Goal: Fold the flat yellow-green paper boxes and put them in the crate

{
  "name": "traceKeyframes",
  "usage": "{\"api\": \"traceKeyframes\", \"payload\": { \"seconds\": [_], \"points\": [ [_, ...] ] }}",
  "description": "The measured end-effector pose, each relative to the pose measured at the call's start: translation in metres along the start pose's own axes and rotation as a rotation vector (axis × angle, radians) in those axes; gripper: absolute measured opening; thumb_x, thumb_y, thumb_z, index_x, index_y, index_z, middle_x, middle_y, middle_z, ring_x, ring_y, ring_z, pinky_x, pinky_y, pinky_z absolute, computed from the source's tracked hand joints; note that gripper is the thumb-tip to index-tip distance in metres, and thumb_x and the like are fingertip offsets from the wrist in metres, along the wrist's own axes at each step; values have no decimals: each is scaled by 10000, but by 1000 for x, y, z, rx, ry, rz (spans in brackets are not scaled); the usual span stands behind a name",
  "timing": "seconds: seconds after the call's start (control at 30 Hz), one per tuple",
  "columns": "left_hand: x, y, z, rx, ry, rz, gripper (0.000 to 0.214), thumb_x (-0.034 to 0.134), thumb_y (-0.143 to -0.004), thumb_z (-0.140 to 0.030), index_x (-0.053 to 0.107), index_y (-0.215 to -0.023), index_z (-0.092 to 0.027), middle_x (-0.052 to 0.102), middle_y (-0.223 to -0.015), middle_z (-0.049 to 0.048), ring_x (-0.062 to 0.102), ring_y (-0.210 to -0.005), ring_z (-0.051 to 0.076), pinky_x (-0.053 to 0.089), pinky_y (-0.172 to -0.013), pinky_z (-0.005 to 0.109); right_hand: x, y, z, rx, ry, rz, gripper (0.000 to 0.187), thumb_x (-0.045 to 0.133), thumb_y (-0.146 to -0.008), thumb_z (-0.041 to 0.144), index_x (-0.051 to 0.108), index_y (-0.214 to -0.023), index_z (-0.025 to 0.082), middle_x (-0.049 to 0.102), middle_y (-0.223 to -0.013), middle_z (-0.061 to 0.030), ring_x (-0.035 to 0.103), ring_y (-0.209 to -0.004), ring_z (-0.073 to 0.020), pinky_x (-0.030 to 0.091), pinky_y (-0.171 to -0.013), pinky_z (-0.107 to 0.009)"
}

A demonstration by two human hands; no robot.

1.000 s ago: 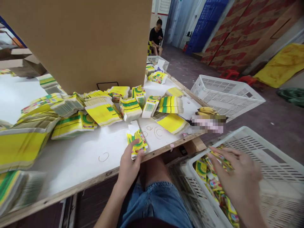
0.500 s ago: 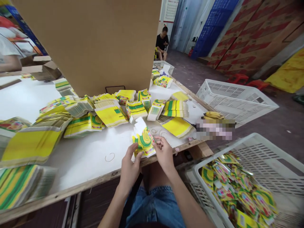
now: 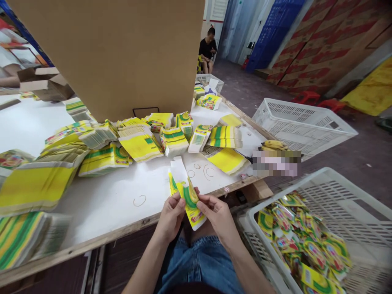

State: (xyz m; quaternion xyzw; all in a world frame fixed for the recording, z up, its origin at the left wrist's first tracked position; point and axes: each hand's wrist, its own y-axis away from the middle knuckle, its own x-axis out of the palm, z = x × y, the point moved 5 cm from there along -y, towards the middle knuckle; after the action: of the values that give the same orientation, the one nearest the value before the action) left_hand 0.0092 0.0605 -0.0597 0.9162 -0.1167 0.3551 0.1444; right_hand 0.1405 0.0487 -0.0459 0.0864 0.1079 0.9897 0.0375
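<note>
A yellow and green printed card sleeve (image 3: pixel 193 206) is pinched between my two hands at the near edge of the white table (image 3: pixel 104 204). My left hand (image 3: pixel 171 214) grips its left side, thumb on the printed face. My right hand (image 3: pixel 216 210) holds its right side, with thumb and forefinger closed on the edge. Behind it, more yellow card with a white flap (image 3: pixel 178 165) lies on the table; whether my left fingers touch it I cannot tell. Several stacks of flat yellow packaging (image 3: pixel 141 145) stand beyond my hands.
At right, a white crate (image 3: pixel 309 179) holds several filled yellow packets (image 3: pixel 309 241). Another white crate (image 3: pixel 306 122) stands behind it. Bananas (image 3: pixel 274 145) lie at the table's right edge. A large cardboard box (image 3: pixel 122 53) rises at the back. A person (image 3: pixel 207 51) sits far off.
The card sleeve has come up off the table toward me, separate from the card behind it. Both hands have moved nearer my body, and my right hand has taken hold of its edge.
</note>
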Motion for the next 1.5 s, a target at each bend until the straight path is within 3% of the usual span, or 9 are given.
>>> {"api": "traceKeyframes", "payload": {
  "seconds": [0.2,0.37,0.53,0.8,0.93,1.03,1.17,1.33,1.5],
  "points": [
    [-7,-5,8,65,-105,-154,327,739,-772,-358,629,-1003,-154,748,-956,68,702,-906,211,528,-873,351,1,8,4,-88,175,-56,401,685,-768,567,660,-748,167,700,-703,-49,627,-642,-196,528,-619,-304],
    [-5,3,-5,189,-272,-254,569,728,-785,-298,367,-1225,-266,728,-891,-2,702,-815,170,532,-750,282,-3,10,6,-175,385,-51,259,625,-853,432,646,-884,176,685,-766,-37,616,-696,-181,504,-643,-265],
    [12,10,-13,127,-338,-49,515,655,-851,-300,352,-1265,-259,723,-1001,65,692,-876,186,514,-759,275,-7,6,20,-214,280,104,461,600,-879,368,499,-1310,237,673,-1006,-45,631,-775,-167,517,-710,-265],
    [13,17,-20,35,-356,115,337,667,-845,-286,526,-1143,-217,712,-916,46,659,-745,164,481,-696,259,-12,8,39,-167,250,344,443,589,-894,307,463,-1313,237,630,-822,3,626,-812,-176,490,-727,-273],
    [21,19,-22,3,-372,192,289,680,-838,-265,543,-1083,-197,708,-887,49,649,-746,164,484,-716,271,-11,7,44,-133,285,424,196,596,-890,319,592,-1058,217,620,-795,9,590,-748,-157,449,-656,-242],
    [26,21,-21,-10,-380,214,332,681,-841,-253,517,-1124,-200,715,-922,62,664,-810,177,485,-742,268,-13,4,49,-223,373,375,183,559,-919,347,637,-867,190,627,-774,-11,572,-725,-153,432,-657,-247],
    [27,21,-19,-39,-294,213,691,677,-844,-239,265,-1395,-298,717,-1015,68,691,-805,188,511,-739,294,-15,3,47,-329,408,269,196,545,-932,349,652,-861,200,662,-819,-35,610,-784,-172,457,-728,-268],
    [21,18,-16,-36,-360,165,444,685,-830,-257,496,-1230,-211,715,-1053,95,695,-815,190,528,-748,291,-28,0,43,-307,268,62,285,565,-912,405,570,-1141,236,674,-941,-45,637,-867,-193,493,-780,-299],
    [21,17,-16,-1,-487,76,433,663,-838,-261,521,-1241,-189,724,-1020,93,678,-755,172,521,-691,270,-23,1,39,-144,398,226,320,576,-879,417,650,-1082,180,634,-748,-21,618,-761,-192,488,-690,-286]
  ]
}}
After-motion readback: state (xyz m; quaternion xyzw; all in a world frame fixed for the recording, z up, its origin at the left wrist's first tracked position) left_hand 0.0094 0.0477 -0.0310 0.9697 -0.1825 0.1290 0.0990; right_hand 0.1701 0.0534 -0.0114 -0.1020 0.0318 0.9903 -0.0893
